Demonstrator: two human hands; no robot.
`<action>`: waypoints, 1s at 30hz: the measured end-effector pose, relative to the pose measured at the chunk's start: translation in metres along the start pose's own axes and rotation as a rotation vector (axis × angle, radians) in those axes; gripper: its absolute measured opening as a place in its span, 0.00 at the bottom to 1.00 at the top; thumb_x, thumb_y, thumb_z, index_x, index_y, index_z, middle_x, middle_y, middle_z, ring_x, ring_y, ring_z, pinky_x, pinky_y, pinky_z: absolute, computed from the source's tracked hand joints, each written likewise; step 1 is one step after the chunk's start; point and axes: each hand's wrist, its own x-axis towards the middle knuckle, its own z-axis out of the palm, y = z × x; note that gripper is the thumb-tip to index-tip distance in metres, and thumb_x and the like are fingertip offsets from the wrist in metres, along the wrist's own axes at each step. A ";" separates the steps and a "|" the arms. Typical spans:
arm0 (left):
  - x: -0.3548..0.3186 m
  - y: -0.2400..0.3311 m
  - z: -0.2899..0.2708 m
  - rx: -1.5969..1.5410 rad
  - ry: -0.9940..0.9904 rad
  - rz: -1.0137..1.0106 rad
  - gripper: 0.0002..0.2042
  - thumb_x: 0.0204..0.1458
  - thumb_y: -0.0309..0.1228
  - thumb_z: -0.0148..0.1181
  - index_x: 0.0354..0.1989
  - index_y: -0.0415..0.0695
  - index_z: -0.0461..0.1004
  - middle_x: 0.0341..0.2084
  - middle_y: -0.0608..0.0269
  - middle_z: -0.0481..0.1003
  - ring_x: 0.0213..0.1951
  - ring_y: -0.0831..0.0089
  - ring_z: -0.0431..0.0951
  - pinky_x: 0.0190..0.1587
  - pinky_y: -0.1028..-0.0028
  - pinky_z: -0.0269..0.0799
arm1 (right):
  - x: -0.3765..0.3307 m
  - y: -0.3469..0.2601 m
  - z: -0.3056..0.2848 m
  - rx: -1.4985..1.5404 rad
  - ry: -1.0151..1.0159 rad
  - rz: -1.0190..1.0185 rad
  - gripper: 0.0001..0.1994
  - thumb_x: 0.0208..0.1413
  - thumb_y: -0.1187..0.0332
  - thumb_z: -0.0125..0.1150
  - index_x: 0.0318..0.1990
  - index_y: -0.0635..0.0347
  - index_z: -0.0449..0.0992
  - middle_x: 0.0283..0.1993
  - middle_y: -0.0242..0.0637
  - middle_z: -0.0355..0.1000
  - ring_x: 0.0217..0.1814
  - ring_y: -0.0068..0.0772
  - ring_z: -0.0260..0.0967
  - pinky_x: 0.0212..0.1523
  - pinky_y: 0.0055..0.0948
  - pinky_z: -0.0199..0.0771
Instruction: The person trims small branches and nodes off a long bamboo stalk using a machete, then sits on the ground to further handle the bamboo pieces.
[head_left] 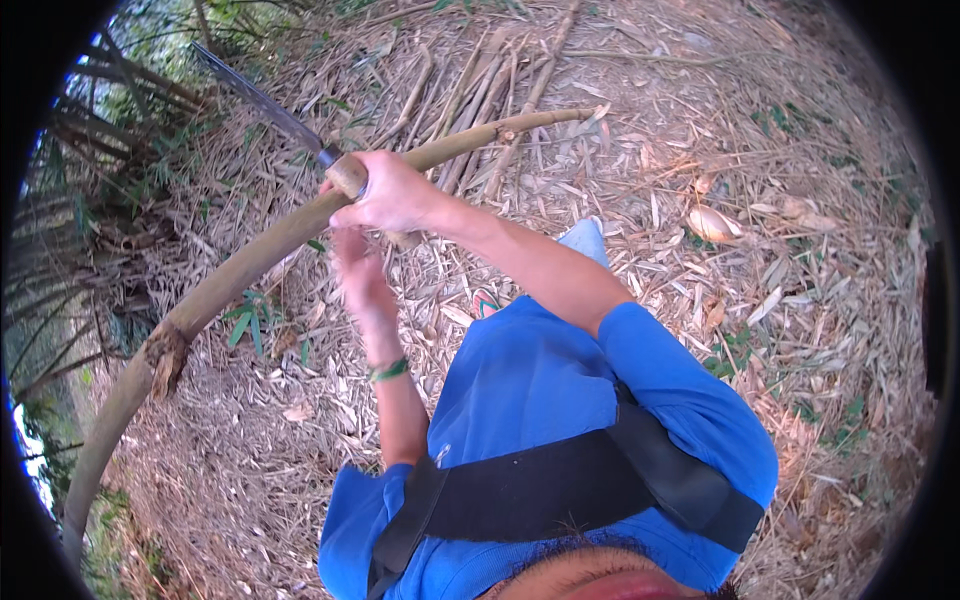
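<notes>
A long-bladed knife (265,108) with a dark blade and a light wooden handle points toward the upper left. My right hand (392,195) is closed around its handle, directly over a bamboo pole (255,255). The pole is long, curved and brownish-green, running from the lower left to the upper middle. Whether my right hand also touches it, I cannot tell. My left hand (362,280), smeared by motion, is just below the pole and the right hand, a green band at its wrist. Its fingers do not show clearly.
Dry bamboo leaves cover the ground (640,250). Several cut sticks (480,105) lie beyond the pole. Green stems and bamboo growth (110,110) stand at the left. A pale dry husk (712,224) lies to the right, and my sandalled foot (485,302) shows below.
</notes>
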 end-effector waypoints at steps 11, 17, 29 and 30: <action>0.105 0.081 0.027 -0.278 0.493 0.456 0.10 0.56 0.35 0.62 0.26 0.49 0.67 0.17 0.68 0.68 0.25 0.72 0.71 0.39 0.68 0.72 | -0.083 0.023 -0.126 -0.197 0.373 0.197 0.21 0.49 0.56 0.71 0.45 0.62 0.76 0.29 0.31 0.73 0.28 0.24 0.69 0.33 0.29 0.71; 0.149 0.082 0.071 -0.309 0.384 0.484 0.07 0.52 0.31 0.59 0.25 0.50 0.68 0.18 0.68 0.69 0.26 0.69 0.74 0.38 0.65 0.73 | -0.204 0.193 -0.204 -0.347 0.693 0.639 0.18 0.47 0.55 0.70 0.33 0.63 0.78 0.21 0.36 0.70 0.23 0.29 0.68 0.29 0.32 0.69; 0.192 0.086 0.142 -0.229 0.222 0.659 0.07 0.52 0.26 0.55 0.23 0.46 0.67 0.21 0.64 0.69 0.23 0.70 0.70 0.32 0.63 0.72 | -0.025 -0.011 -0.386 -0.404 0.854 -0.215 0.11 0.54 0.66 0.60 0.22 0.57 0.75 0.23 0.36 0.74 0.24 0.27 0.71 0.31 0.30 0.74; 0.215 0.087 0.099 -0.440 -0.416 0.514 0.06 0.50 0.26 0.55 0.23 0.48 0.66 0.19 0.67 0.67 0.22 0.71 0.68 0.31 0.65 0.70 | -0.016 -0.063 -0.400 -0.404 0.894 -0.330 0.09 0.54 0.67 0.60 0.23 0.57 0.74 0.23 0.35 0.73 0.24 0.26 0.70 0.30 0.30 0.73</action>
